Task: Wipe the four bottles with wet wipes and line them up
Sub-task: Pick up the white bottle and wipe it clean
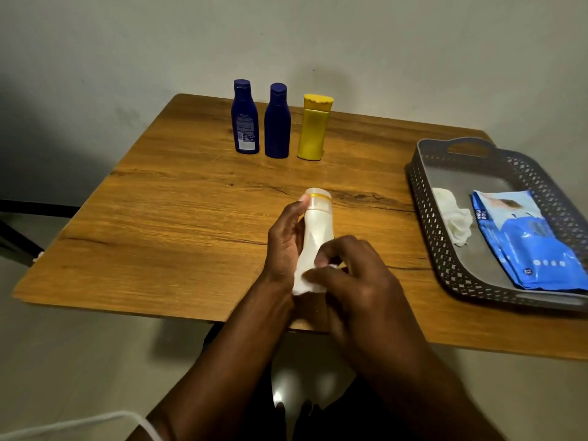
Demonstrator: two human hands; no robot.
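Over the table's front middle, my left hand (pixel 284 240) grips a white bottle (pixel 318 224) with a clear cap and yellow ring, thumb up near the cap. My right hand (pixel 350 272) pinches a white wet wipe (pixel 302 283) against the bottle's lower part. At the back of the wooden table (pixel 159 218) stand two dark blue bottles (pixel 245 117) (pixel 277 122) and a yellow bottle (pixel 313 128), upright in a row.
A grey perforated tray (pixel 426 211) sits at the right edge. It holds a blue pack of wet wipes (pixel 525 240) and a crumpled used wipe (pixel 455 221). A wall rises right behind the table.
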